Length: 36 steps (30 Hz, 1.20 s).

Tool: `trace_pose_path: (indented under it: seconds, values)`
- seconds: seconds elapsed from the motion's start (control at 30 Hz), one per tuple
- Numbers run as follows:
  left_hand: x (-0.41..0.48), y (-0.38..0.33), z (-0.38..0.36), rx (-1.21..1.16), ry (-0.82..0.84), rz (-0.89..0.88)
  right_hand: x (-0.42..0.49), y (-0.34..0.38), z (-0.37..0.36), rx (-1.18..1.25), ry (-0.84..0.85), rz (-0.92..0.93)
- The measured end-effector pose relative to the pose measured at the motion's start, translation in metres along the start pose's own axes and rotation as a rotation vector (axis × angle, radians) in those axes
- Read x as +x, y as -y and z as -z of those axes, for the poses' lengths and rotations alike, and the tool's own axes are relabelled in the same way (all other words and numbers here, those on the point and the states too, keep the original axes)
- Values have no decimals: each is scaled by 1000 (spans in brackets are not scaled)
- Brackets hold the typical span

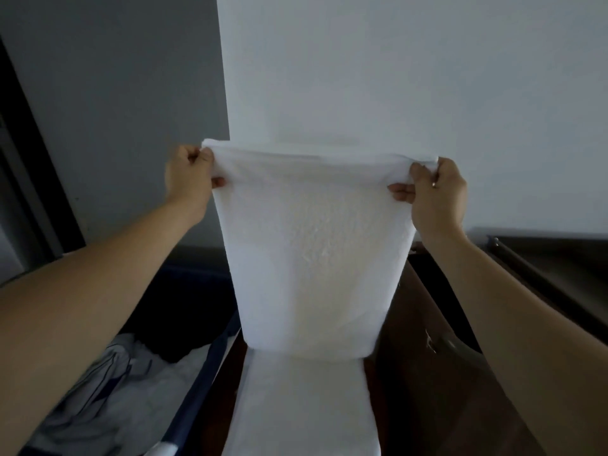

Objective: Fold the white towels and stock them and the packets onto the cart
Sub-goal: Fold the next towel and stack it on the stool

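Left hand (189,174) and right hand (434,185) pinch a white terry towel (312,245) (half-folded) at twelve o'clock; next, lower it evenly.

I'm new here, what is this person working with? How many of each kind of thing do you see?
Hands: 2, the left hand and the right hand, each pinching a top corner
White towel, held up: 1
White cloth lying flat below it: 1 (same towel or another, cannot tell)
Blue-edged laundry bin: 1
Total: 5
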<state>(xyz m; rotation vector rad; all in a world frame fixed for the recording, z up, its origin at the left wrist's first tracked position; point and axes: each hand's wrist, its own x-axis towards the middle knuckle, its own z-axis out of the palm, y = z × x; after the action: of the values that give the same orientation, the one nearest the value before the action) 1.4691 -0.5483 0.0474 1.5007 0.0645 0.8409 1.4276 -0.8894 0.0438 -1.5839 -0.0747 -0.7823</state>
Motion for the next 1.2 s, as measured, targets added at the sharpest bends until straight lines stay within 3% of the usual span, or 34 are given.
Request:
trace_pose_path:
  seconds: [0.4,0.63,0.9,1.2]
  values:
    - [-212,29,162,97,146,304,-230,-2,70,-210,80,-300]
    - [-290,37,216,205,210,385,-316,2,113,-345,165,-401]
    - [-314,46,235,275,298,364,-341,0,138,-444,191,-426]
    - [-287,83,211,302,291,351,-304,-42,110,-462,159,-389]
